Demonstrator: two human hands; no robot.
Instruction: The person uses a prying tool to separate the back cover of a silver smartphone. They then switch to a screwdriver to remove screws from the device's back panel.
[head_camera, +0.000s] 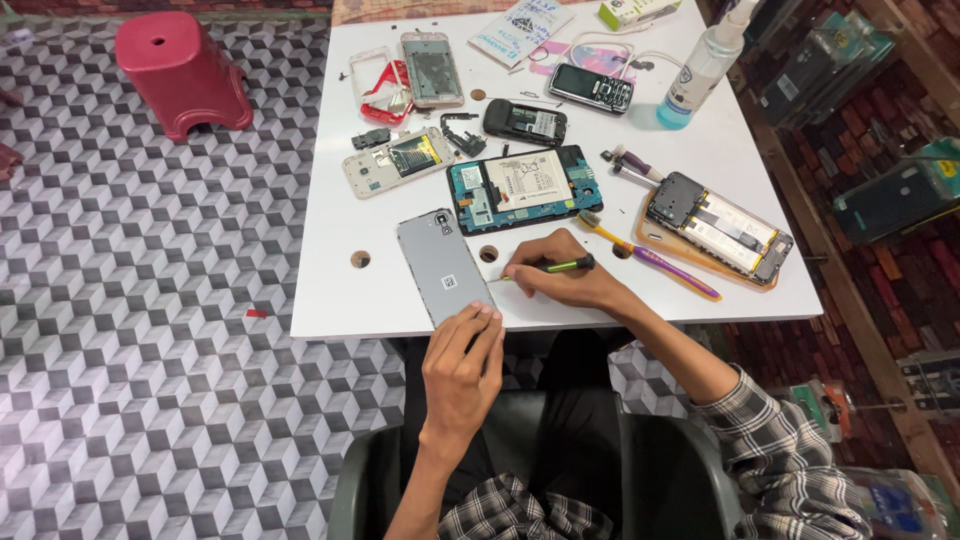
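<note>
A grey phone (441, 264) lies back side up near the front edge of the white table (340, 290). My left hand (461, 368) touches its near end with the fingertips and steadies it. My right hand (562, 276) holds a green-handled screwdriver (553, 267), whose tip points left at the phone's right edge. Just beyond lies an opened phone with a blue frame and white battery (522, 186).
Several dismantled phones and covers (400, 158) are spread over the table, with a toothbrush (650, 256), an opened phone on a wooden pad (718, 228) and a spray bottle (700, 72). A red stool (182, 72) stands on the patterned floor at left. Shelves line the right.
</note>
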